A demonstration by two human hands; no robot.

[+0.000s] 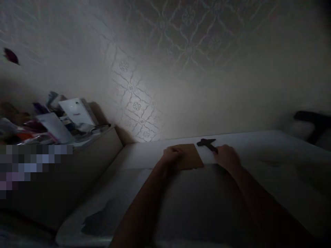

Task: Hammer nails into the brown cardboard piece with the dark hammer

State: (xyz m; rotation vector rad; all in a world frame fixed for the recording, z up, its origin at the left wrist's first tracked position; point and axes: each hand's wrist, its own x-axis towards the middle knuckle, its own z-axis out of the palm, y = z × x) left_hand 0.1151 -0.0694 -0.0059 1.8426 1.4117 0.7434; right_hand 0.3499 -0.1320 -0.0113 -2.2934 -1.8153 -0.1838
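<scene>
A flat brown board (191, 156), perhaps cardboard or thin wood, lies near the front edge of the white surface (248, 148). My left hand (172, 155) grips its left side, fingers curled over the top. Whether anything small is pinched between those fingers is too dark to make out. A dark hammer (207, 142) is in my right hand (227, 157), which is closed around the handle. Its head is just right of the board's far corner, apart from it, low over or touching the white surface.
At the left stands a cabinet (98, 155) with cluttered items on top, among them a white box (77, 112) and a pale card-like piece (55, 127). A patterned wall (196, 96) rises behind. A dark curved object (314, 119) is at the far right.
</scene>
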